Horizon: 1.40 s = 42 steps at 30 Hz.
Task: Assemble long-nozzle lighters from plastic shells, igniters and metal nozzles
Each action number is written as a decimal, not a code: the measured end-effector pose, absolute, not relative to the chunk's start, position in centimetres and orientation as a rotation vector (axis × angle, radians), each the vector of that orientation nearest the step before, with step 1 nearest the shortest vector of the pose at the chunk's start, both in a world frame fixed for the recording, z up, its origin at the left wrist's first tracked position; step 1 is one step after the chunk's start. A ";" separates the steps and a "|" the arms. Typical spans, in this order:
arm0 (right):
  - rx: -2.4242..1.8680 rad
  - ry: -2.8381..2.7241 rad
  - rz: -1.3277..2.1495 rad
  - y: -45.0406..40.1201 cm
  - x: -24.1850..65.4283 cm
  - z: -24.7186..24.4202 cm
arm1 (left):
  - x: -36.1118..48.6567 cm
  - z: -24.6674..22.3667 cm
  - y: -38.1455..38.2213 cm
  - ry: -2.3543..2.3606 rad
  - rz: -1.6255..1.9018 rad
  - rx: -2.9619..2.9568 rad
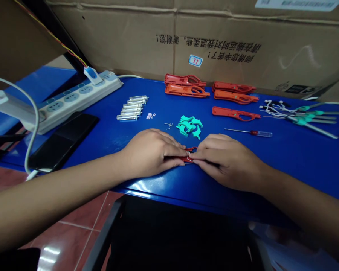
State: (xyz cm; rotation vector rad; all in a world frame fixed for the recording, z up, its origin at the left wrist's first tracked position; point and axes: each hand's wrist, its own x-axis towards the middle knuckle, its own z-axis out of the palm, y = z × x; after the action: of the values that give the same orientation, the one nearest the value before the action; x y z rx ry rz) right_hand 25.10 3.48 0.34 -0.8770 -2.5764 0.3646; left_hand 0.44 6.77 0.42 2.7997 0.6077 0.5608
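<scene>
Near the front edge of the blue table, a red lighter casing (191, 149) lies mostly covered by my fingers. My left hand (158, 153) is closed on its left part, thumb in front and fingers behind. My right hand (228, 160) closes on the right part, with thumb and index fingertip pressed together. A thin white piece (188, 154) shows between the fingertips of both hands; its kind is too small to tell. Just behind my hands sits a pile of teal plastic triggers (188, 125). Small metal pins (168, 125) lie left of the pile.
Red and orange lighter casings (235, 113) lie at the back. Clear tubes (130, 111) and small pink parts (149, 116) are on the left, beside a black phone (63, 141) and power strip (81, 96). A screwdriver (261, 133) and wired metal rods (313, 117) lie right. A cardboard box (130, 45) stands behind.
</scene>
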 end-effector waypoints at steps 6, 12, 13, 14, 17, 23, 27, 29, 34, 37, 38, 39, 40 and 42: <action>-0.845 -2.572 0.256 3.4 25.6 -0.4 | 0.4 0.4 6.7 0.646 0.552 2.736; -0.878 -2.657 0.224 2.9 25.7 0.0 | 0.4 0.5 6.7 0.539 0.527 2.787; -0.878 -2.689 0.213 2.8 25.8 0.2 | 0.4 0.5 6.7 0.530 0.520 2.808; -0.877 -2.708 0.204 2.7 26.0 0.5 | 0.4 0.5 6.7 0.518 0.516 2.829; -0.932 -2.670 0.221 2.3 26.9 1.2 | 0.4 0.5 6.8 0.485 0.516 2.882; -1.045 -2.604 0.276 1.4 28.5 1.3 | 0.3 0.4 6.8 0.461 0.517 2.948; -1.078 -2.618 0.228 0.9 28.6 0.9 | 0.3 0.4 6.8 0.461 0.485 2.990; -1.091 -2.613 0.216 0.8 28.4 0.9 | 0.4 0.6 6.9 0.477 0.431 2.988; -1.177 -2.532 0.355 1.1 27.3 1.0 | 0.5 0.9 6.9 0.484 0.395 2.962; -1.172 -2.545 0.332 1.1 26.8 0.9 | 0.5 0.8 6.8 0.476 0.433 2.953; -1.175 -2.548 0.326 1.1 26.6 0.9 | 0.5 0.8 6.8 0.470 0.449 2.944; -1.187 -2.544 0.328 1.0 26.5 0.8 | 0.6 0.7 6.8 0.470 0.459 2.934; -1.208 -2.534 0.335 0.9 26.4 0.8 | 0.6 0.7 6.8 0.469 0.463 2.927; -1.266 -2.496 0.372 0.8 26.3 0.9 | 0.7 0.7 6.9 0.471 0.451 2.922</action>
State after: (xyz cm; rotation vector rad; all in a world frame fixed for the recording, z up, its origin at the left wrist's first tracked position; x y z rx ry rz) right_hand 26.28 0.79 0.86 -1.2662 -2.4963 0.3725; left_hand 0.69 6.87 0.69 2.9216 0.4705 0.4511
